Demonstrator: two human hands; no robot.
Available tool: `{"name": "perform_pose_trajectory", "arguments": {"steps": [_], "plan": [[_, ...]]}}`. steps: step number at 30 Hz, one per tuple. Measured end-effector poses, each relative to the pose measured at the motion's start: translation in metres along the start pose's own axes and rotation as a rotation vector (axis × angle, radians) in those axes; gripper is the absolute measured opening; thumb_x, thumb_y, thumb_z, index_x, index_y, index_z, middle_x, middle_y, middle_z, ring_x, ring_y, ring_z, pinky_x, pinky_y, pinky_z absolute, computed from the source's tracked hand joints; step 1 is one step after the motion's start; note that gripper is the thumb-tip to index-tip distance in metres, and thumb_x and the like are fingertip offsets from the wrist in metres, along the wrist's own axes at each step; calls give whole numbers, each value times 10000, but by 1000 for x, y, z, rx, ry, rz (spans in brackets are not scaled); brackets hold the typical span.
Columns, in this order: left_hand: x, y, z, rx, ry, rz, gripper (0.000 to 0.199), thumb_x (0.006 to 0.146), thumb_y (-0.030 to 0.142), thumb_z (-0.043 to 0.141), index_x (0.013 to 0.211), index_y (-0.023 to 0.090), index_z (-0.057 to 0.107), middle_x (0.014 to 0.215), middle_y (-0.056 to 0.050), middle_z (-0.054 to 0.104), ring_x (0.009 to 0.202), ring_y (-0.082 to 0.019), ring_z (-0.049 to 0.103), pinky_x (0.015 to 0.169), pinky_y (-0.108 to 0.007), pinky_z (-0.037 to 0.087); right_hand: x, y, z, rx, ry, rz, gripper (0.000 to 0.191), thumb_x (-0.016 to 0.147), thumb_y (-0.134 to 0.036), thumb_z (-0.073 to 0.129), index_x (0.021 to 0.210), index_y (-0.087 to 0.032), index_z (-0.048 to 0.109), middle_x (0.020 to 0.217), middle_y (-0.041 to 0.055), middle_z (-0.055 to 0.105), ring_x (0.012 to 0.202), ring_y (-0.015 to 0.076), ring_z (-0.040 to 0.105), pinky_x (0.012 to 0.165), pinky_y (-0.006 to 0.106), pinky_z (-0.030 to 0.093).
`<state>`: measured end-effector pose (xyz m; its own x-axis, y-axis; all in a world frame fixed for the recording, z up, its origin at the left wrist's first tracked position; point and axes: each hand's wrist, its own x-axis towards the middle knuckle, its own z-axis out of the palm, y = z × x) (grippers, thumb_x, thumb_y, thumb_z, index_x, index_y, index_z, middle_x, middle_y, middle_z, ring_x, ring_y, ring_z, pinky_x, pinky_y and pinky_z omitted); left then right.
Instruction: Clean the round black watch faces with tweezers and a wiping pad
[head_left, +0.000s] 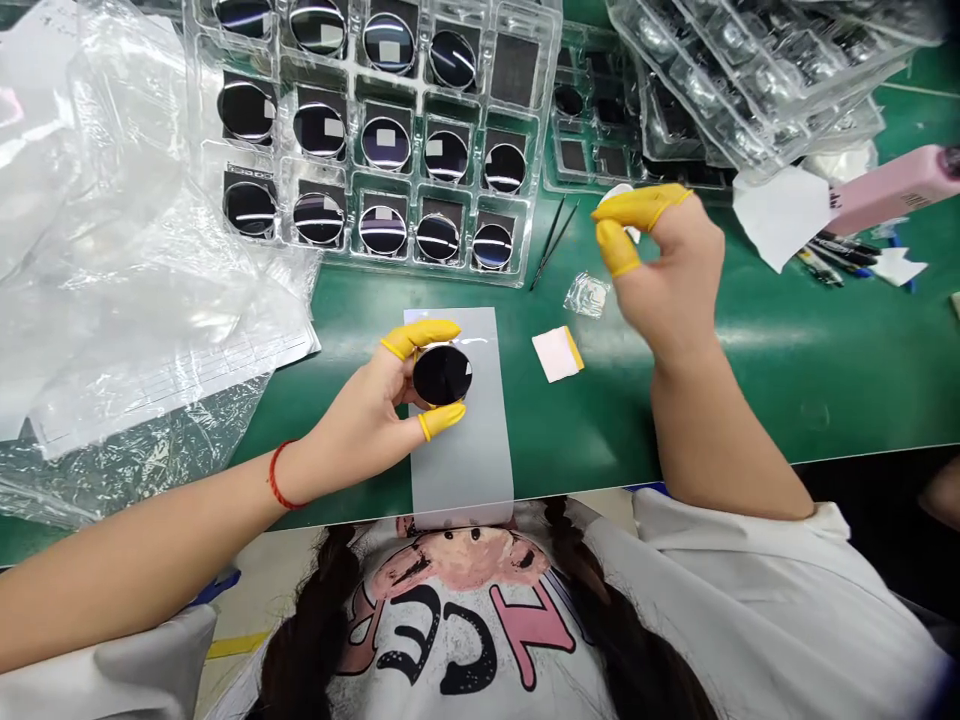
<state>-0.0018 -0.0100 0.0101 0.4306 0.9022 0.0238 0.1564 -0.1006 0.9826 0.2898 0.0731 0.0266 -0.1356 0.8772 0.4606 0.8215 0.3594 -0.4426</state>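
My left hand point(382, 390) grips a round dark lens point(442, 376) by its edge, with thumb and finger in yellow finger cots. A small pale patch shows at the lens's right edge. Beneath it lies a translucent whitish sheet point(465, 460) reaching to the table's front edge. My right hand point(667, 260) is raised to the right, its yellow-cotted thumb and forefinger curled toward each other. Behind those fingertips a white piece point(616, 193) shows partly; whether they hold it cannot be made out. A square white pad with a yellow edge point(556, 355) lies between the hands.
A clear compartment tray point(360, 265) of dark round lenses stands at the back. Black tweezers point(553, 240) and a crumpled clear film piece point(587, 296) lie near my right hand. Stacked clear trays point(750, 90), a pink bottle point(892, 190) and pens are right; plastic bags point(142, 220) left.
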Motion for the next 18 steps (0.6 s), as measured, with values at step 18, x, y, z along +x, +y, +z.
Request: {"name": "perform_pose_trajectory", "arguments": {"steps": [18], "plan": [[3,10,0,-60,16,-81,451,832,188,731,1192,233,463,956,-3,693,858,-136,724,767,-251,629,25,86,23,-299,-21,109,173,974,-332,579,944,-211,699,927,106,666,824,183,539,751,370,454]]}}
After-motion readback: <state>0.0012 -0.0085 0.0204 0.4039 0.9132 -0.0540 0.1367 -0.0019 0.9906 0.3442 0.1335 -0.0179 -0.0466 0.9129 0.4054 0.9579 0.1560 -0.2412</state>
